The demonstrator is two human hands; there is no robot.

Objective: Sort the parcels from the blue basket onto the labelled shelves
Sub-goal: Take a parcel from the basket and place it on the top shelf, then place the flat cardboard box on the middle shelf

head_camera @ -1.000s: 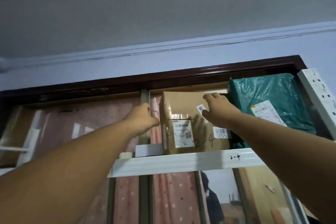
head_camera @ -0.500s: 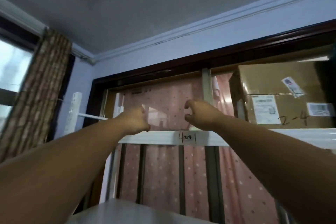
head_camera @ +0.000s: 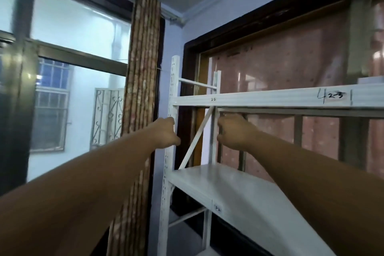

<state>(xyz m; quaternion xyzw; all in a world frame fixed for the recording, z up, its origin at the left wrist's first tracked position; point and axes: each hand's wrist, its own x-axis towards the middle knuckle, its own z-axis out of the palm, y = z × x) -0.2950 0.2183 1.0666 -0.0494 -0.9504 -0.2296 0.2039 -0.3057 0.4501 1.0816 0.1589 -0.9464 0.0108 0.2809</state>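
White metal shelving unit (head_camera: 207, 183) stands against a curtained doorway, with perforated uprights and a diagonal brace at its left end. The upper shelf beam (head_camera: 270, 98) carries handwritten labels; one reads "2-3" (head_camera: 334, 96), the others are too small to read. The lower shelf surface is bare, with no parcels in view

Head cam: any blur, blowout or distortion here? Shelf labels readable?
Head view: window blown out, left frame smeared by motion blur; wide-angle bends the shelf upright; both hands soft, left hand, right hand; "2-3" label readable, smaller tags not.
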